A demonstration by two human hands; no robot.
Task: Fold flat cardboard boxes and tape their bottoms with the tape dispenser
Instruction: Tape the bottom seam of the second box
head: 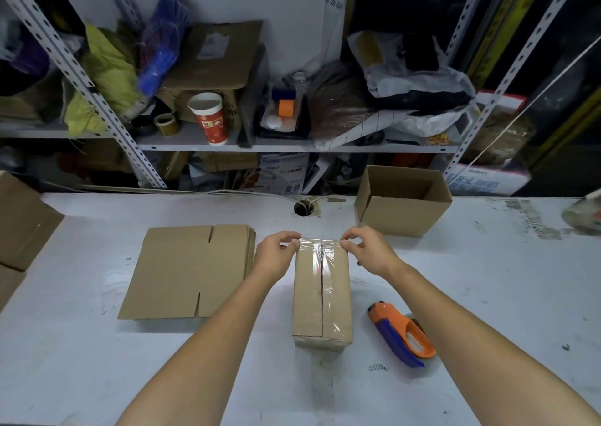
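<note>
Centre of the scuffed white table (97,360): long, matte-brown corrugated box (307,298), closed flaps on top with a dark seam between. Glossy, wrinkled clear tape (320,246) down that seam and across the far edge at 12 o'clock. Left hand (276,256) curled, pinching the tape at the far left corner; right hand (367,250) pinching likewise at the far right corner, both forearms stretched forward. Flat stack (188,269) at 9 o'clock, smooth orange-and-blue plastic dispenser (401,336) lying at 4 o'clock, open box (403,204) at 1 o'clock
</note>
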